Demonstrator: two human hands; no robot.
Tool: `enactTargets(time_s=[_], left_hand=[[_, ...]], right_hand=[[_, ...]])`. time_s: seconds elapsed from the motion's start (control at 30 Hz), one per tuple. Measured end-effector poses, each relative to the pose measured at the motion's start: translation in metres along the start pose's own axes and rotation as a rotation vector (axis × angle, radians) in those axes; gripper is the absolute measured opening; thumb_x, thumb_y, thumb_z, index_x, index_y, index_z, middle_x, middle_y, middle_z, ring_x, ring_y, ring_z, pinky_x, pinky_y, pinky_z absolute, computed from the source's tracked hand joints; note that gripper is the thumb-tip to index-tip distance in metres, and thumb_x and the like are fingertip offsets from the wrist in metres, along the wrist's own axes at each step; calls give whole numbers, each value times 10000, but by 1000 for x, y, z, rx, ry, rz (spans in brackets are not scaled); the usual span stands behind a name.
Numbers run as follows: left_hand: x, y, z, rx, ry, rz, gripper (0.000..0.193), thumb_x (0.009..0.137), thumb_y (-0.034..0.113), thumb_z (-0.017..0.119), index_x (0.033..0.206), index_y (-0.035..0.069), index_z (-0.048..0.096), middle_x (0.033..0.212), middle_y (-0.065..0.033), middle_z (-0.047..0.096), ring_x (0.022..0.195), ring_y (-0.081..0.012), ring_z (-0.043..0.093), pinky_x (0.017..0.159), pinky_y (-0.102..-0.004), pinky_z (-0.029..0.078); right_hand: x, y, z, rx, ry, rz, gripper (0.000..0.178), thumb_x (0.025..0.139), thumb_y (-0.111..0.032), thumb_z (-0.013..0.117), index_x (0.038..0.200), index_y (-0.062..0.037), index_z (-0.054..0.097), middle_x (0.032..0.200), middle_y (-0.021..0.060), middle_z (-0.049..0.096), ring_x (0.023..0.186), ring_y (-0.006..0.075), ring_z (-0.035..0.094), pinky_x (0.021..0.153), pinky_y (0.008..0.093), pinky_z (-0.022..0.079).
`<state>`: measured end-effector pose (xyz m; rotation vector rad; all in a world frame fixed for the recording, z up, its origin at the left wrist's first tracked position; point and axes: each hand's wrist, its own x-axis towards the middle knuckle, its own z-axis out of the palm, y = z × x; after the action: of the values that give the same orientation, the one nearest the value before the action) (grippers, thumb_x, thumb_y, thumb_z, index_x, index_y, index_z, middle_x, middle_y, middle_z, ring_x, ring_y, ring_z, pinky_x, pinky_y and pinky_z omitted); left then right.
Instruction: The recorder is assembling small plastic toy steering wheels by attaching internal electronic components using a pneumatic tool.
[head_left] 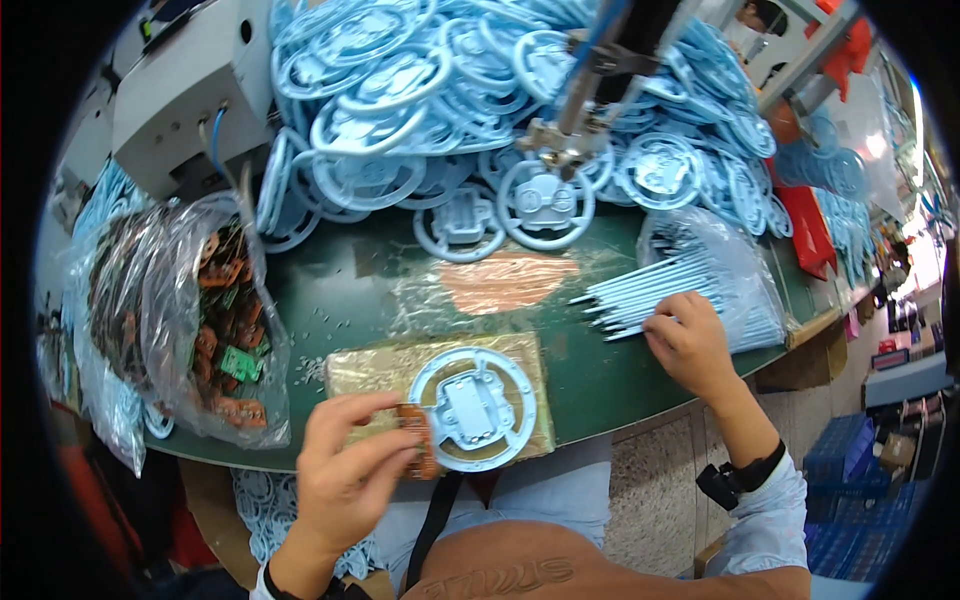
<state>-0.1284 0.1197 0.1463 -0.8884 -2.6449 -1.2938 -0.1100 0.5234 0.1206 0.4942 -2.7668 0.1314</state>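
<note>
My left hand (345, 470) pinches a small brown circuit board (416, 442) at the left edge of a light blue plastic steering-wheel part (472, 408). That wheel part lies flat on a block wrapped in yellowish film (375, 370), its raised centre housing facing up. Over to the right, the fingers of my right hand (692, 345) are closed at the lower side of a bundle of light blue rods (650, 288). The lowest rod appears to run between the fingertips. A clear plastic bag (745, 285) covers the far ends of the rods.
Many more blue wheel parts (385, 95) are heaped along the back. A clear bag of circuit boards (215, 330) stands at left beside a grey machine box (195, 100). A metal fixture arm (575, 125) hangs over the heap. Small screws (312, 370) lie on the green table (590, 395).
</note>
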Motion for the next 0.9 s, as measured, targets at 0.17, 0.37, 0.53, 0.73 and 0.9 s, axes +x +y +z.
enactTargets(time_s=[0.17, 0.37, 0.53, 0.73, 0.9], left_hand=[[9, 11, 26, -34, -129, 129, 234, 722, 39, 753, 952, 69, 719, 1217, -115, 662, 1095, -326, 630, 867, -412, 523], [9, 0, 16, -20, -275, 117, 184, 741, -2, 734, 916, 48, 704, 1162, -101, 703, 1051, -304, 672, 872, -391, 547], [9, -7, 13, -191, -271, 115, 201, 716, -14, 718, 910, 34, 700, 1174, -88, 704, 1071, -284, 677, 868, -387, 556], [9, -7, 14, -143, -298, 115, 180, 730, 6, 709, 907, 31, 696, 1195, -91, 695, 1088, -281, 669, 865, -388, 551], [11, -4, 13, -135, -290, 126, 181, 725, 14, 722, 903, 37, 695, 1192, -104, 685, 1074, -294, 665, 847, -396, 545]], right_hand=[[13, -35, -19, 308, 76, 73, 188, 718, -8, 765, 875, -83, 693, 812, 54, 638, 751, 267, 621, 648, 359, 491], [20, -79, -2, 567, -86, 79, 194, 712, -3, 788, 888, -63, 732, 811, 55, 633, 731, 218, 603, 609, 320, 474], [17, -99, 13, 886, -105, 186, 186, 726, 6, 792, 891, -59, 738, 828, 56, 649, 729, 193, 599, 603, 298, 461], [35, -109, 6, 614, -97, 1, 245, 660, -8, 798, 886, -85, 745, 799, 29, 626, 694, 203, 593, 544, 306, 457], [39, -110, 0, 509, -108, -36, 259, 645, -17, 799, 887, -92, 746, 798, 23, 621, 669, 199, 586, 516, 303, 453]])
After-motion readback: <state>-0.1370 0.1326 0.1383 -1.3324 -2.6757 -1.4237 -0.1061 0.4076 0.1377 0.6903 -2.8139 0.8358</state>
